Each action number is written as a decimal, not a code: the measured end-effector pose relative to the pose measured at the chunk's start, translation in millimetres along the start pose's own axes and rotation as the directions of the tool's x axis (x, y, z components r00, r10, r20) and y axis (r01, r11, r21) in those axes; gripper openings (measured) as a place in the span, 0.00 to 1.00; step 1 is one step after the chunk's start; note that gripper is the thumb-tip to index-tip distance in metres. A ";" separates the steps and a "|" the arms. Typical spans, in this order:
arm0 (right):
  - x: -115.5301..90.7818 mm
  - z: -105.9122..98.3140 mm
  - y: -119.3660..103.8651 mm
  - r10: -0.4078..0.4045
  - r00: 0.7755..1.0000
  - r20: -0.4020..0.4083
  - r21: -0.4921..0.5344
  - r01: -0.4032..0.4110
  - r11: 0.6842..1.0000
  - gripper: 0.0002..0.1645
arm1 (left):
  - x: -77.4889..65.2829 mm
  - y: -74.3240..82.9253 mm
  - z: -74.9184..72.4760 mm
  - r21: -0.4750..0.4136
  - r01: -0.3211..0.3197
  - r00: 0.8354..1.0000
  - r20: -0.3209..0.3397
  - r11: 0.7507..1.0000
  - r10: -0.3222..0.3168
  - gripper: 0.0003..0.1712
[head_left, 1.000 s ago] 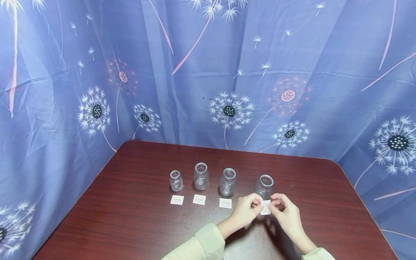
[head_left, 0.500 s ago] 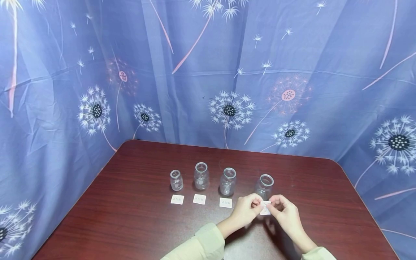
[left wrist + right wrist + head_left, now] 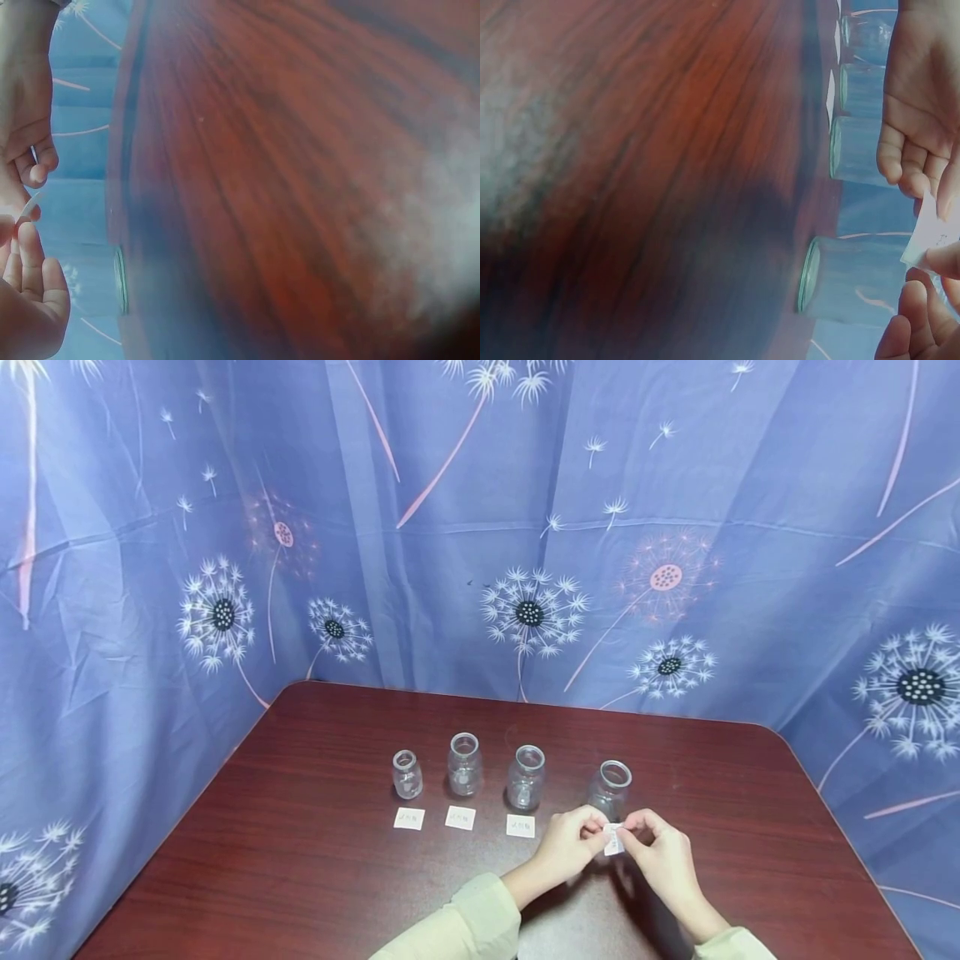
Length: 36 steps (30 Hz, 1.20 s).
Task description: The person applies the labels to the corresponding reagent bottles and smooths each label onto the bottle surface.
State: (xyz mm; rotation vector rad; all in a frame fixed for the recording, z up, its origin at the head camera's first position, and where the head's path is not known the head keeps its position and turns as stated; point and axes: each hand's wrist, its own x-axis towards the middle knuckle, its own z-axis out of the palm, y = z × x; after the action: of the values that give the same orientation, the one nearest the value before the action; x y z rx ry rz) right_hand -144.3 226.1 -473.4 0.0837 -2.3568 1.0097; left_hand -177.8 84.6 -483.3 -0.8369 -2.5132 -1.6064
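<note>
My left hand [image 3: 566,845] and right hand [image 3: 663,857] meet in front of the rightmost glass jar [image 3: 609,789]. Between thumbs and bent index fingers, both pinch a small white paper label [image 3: 613,839] by its opposite sides. Handwriting shows on the label, which is held up off the table and turned sideways. In the right wrist view, the label [image 3: 934,232] stands close to the jar [image 3: 855,277], its middle partly behind a thumb. The left wrist view shows it nearly edge-on between the fingertips. My hands overlap the jar's lower part in the head view.
To the left stand a small jar [image 3: 407,777], a taller jar [image 3: 465,767] and another jar [image 3: 527,781]. Before them lie a left label [image 3: 408,818], a middle label [image 3: 460,817] and a right label [image 3: 521,825]. Blue dandelion curtains [image 3: 450,568] border the dark red table [image 3: 337,877].
The label has tilted slightly between my fingers, its lower edge now slanting. Both hands keep almost the same place, and the jars and other labels stay put.
</note>
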 end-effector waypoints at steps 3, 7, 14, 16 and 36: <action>0.6 -0.1 -0.1 -0.031 1.000 0.000 -0.002 0.031 1.000 0.14 | 0.0 -1.1 -0.2 -0.001 0.002 1.000 0.013 1.000 -0.002 0.05; 1.0 -0.1 1.0 -0.061 0.998 0.001 0.005 0.061 0.998 0.15 | 0.6 -4.0 -0.9 -0.017 0.009 0.999 0.036 1.000 -0.008 0.08; 0.8 -0.5 2.7 -0.083 0.997 0.003 0.012 0.083 0.996 0.18 | 1.8 -5.5 -3.7 -0.076 0.055 0.995 0.087 0.996 -0.049 0.13; 0.7 -1.0 2.7 -0.092 0.996 0.006 0.011 0.092 0.996 0.18 | 1.7 -5.3 -4.0 -0.073 0.061 0.993 0.101 0.995 -0.053 0.13; -3.8 -6.3 5.6 0.021 0.992 0.128 -0.033 -0.017 0.999 0.14 | -1.7 0.9 -8.5 0.246 -0.202 0.978 0.099 0.948 0.182 0.07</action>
State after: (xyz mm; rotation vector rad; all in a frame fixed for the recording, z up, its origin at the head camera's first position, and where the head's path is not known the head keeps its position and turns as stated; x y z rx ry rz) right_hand -139.6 233.8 -475.5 0.1173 -2.4941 1.0023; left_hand -178.0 76.9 -479.2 -1.0847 -2.5207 -1.1840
